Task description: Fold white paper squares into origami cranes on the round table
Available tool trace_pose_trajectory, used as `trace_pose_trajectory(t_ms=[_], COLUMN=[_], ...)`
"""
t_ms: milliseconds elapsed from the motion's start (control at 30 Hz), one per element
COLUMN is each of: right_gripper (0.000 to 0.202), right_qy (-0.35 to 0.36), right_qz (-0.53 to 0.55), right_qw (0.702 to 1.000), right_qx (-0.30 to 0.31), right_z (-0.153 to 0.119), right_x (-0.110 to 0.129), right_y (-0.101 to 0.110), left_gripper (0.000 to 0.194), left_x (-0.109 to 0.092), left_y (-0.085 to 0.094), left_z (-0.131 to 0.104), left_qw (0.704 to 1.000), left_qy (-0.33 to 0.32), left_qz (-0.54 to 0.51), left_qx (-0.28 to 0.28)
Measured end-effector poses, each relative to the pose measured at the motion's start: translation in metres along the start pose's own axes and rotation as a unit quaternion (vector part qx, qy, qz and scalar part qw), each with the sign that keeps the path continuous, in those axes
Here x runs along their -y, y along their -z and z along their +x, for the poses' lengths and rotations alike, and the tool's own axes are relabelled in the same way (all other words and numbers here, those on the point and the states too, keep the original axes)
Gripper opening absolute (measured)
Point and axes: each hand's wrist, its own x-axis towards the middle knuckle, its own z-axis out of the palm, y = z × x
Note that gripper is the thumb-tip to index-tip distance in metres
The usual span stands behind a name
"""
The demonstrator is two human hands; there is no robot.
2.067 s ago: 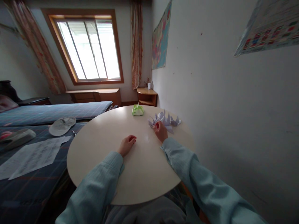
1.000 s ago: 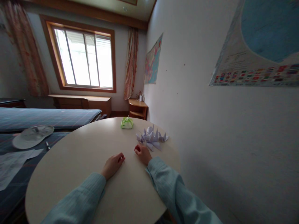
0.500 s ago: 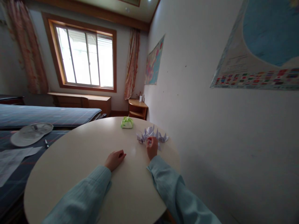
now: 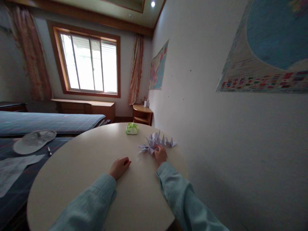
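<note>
Several folded paper cranes (image 4: 154,139), whitish-purple with pointed wings, lie bunched together on the round cream table (image 4: 96,150). At the near side of the bunch, my right hand (image 4: 160,155) has its fingertips pinched on one paper crane, partly hidden by the fingers. One crane (image 4: 170,143) sits at the right end of the group, close to the wall. To the left, my left hand (image 4: 119,167) rests on the tabletop in a loose fist, apart from the cranes, and nothing shows in it.
A green and white tissue pack (image 4: 132,128) stands near the table's far edge. The white wall (image 4: 216,138) borders the table on the right. On the left, a plaid bed (image 4: 14,173) carries a pale cap (image 4: 33,141), a pen (image 4: 49,151) and paper sheets (image 4: 14,173).
My right hand has moved slightly right and nearer at the bunch. The cranes have shifted, with a wing now reaching out at the left. My left hand stays in place.
</note>
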Motion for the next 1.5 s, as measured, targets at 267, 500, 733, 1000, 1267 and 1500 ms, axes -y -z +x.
trace_pose_trajectory(t_ms=[267, 500, 733, 1000, 1267, 1500], right_gripper=[0.017, 0.019, 0.021, 0.024, 0.029, 0.028], right_qy=[0.010, -0.009, -0.025, -0.011, -0.140, -0.154], right_qz=[0.050, 0.054, 0.052, 0.116, 0.230, 0.311], right_qw=[0.999, 0.997, 0.996, 0.992, 0.956, 0.935], right_qx=[-0.003, 0.059, 0.062, -0.046, -0.118, -0.073], right_z=[-0.001, -0.001, 0.001, 0.003, 0.009, -0.001], right_x=[0.007, -0.002, -0.001, 0.014, 0.017, 0.037], right_y=[0.005, -0.005, -0.006, 0.008, 0.018, 0.012], left_gripper=[0.025, 0.025, 0.025, 0.025, 0.025, 0.026], left_x=[-0.001, -0.001, 0.001, 0.001, 0.000, -0.003], left_y=[0.001, 0.001, 0.000, 0.000, 0.001, 0.002], left_z=[0.000, -0.001, 0.000, 0.000, 0.000, -0.001], left_qw=[1.000, 1.000, 1.000, 1.000, 1.000, 0.999], left_qy=[-0.003, 0.001, -0.004, 0.001, -0.001, -0.001], left_qz=[0.015, 0.018, 0.020, 0.015, 0.019, 0.032], left_qx=[0.002, -0.002, -0.008, -0.005, -0.003, -0.001])
